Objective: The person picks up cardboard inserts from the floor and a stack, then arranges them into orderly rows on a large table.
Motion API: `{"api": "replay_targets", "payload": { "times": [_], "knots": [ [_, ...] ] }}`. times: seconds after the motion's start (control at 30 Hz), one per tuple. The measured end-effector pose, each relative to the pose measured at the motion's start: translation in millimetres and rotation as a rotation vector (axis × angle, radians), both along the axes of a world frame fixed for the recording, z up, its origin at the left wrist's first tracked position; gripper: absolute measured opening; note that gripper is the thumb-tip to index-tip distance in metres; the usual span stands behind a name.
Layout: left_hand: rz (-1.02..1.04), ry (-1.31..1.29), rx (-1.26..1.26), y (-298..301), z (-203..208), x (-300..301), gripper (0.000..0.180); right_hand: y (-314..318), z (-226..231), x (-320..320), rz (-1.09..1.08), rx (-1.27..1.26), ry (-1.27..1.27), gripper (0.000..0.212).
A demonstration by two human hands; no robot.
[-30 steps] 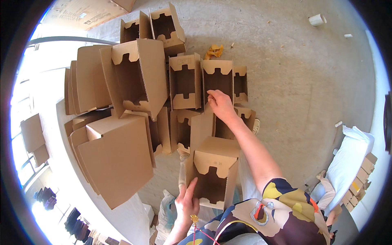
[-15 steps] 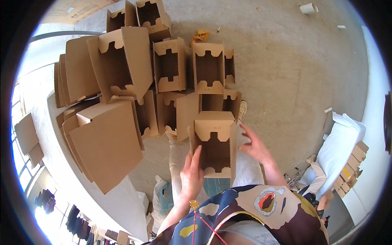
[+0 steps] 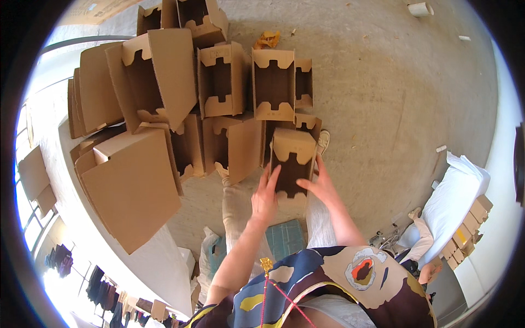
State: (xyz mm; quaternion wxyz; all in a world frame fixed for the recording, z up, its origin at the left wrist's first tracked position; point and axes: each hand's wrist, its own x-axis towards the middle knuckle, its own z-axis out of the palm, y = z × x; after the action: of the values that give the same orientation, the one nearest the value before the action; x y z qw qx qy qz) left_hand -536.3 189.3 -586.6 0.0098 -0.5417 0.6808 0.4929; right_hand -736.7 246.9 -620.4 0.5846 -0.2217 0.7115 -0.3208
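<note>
Between both hands, open brown cardboard box, notched flaps

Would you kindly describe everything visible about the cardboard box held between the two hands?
The cardboard box is plain brown corrugated board, folded into an open tray with notched, tabbed end flaps, its dark hollow facing the camera. It looks empty. The left hand presses its left side and the right hand its right side, holding it over the concrete floor, at the near edge of a stack of similar boxes.
</note>
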Motion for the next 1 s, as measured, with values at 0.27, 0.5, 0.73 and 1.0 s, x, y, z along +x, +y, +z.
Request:
{"api": "replay_targets", "payload": {
  "times": [0.27,0.5,0.73,1.0],
  "knots": [
    [-0.028,-0.099,0.050,-17.2,-44.5,5.3,0.073,-22.7,-48.5,22.3,-0.009,0.051,0.079,0.111],
    [-0.095,-0.271,0.159,1.5,-62.4,18.2,0.072,-9.6,-70.4,32.9,0.039,-0.020,0.218,0.096],
    [-0.059,-0.210,-0.119,-7.0,-72.1,33.6,0.059,-26.7,-58.4,46.0,0.117,0.066,0.215,0.085],
    [-0.091,-0.288,0.032,-2.1,-65.1,47.1,0.061,-27.0,-49.3,64.8,0.244,0.174,0.424,0.081]
  ]
}}
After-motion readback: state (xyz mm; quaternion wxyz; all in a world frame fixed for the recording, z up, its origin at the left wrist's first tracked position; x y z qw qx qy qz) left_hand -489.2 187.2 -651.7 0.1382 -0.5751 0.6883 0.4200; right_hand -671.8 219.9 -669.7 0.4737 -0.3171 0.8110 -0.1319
